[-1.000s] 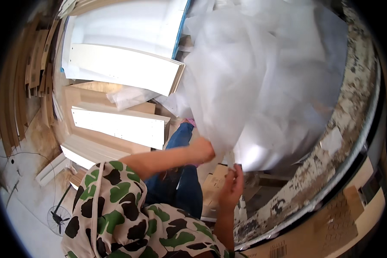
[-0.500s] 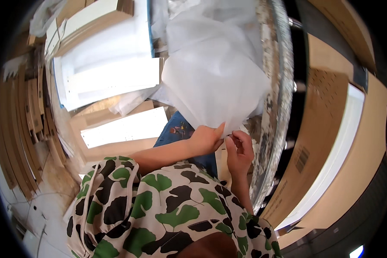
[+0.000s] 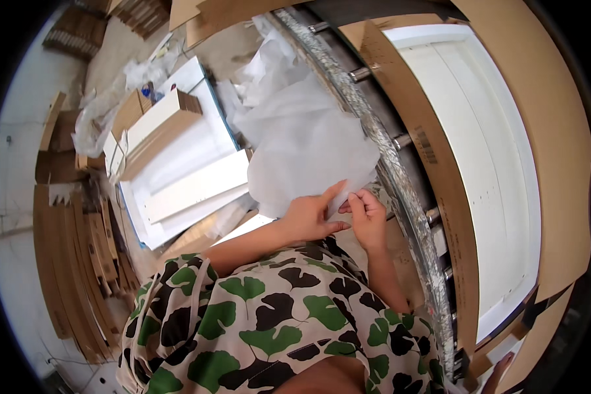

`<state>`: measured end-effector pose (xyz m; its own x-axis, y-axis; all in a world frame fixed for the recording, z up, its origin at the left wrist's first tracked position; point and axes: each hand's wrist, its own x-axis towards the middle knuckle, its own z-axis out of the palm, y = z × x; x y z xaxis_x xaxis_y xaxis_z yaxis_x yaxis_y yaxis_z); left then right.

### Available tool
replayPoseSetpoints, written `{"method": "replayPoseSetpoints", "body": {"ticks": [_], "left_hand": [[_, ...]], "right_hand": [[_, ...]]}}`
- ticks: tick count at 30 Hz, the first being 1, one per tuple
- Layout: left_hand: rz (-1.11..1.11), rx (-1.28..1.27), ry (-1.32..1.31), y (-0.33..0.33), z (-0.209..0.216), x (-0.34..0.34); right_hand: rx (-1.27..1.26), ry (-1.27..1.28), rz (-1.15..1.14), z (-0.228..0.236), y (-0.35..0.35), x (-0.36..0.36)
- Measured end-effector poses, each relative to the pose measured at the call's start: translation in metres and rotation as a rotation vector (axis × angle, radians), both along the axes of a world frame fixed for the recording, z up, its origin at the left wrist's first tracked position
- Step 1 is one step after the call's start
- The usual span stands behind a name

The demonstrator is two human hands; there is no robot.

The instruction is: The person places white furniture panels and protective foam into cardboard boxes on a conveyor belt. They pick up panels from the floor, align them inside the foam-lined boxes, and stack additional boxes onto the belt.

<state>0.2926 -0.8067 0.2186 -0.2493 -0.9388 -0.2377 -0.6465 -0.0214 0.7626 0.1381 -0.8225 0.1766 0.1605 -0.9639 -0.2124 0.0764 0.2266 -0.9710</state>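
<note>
Translucent white sheet (image 3: 305, 141) hung from your hands at centre of frame, spreading toward upper centre. Since second earlier, billow had shrunk and hands had drawn together; sheet edge seemed better controlled. Your right hand (image 3: 370, 220) pinched sheet's near edge between thumb and fingers. Your left hand (image 3: 306, 215) touched sheet just beside, fingers partly spread, firmness of grip unclear. View had swung: open carton (image 3: 443, 190) with white panel (image 3: 499, 184) filled right of frame.
</note>
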Motion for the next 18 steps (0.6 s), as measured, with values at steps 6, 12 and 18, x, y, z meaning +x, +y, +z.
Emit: {"method": "replayPoseSetpoints", "body": {"ticks": [6,12,18], "left_hand": [[0.212,-0.162,0.346,-0.002,-0.004,-0.025],[0.594,0.302,0.78,-0.009,-0.021,-0.022],[1.171,-0.183,0.372,-0.078,-0.064,0.216]], "right_hand": [[-0.016,-0.134,0.073,-0.001,0.019,-0.034],[0.064,-0.202,0.002,-0.031,0.032,-0.046],[0.783,-0.874,-0.843,-0.169,0.069,-0.097]]}}
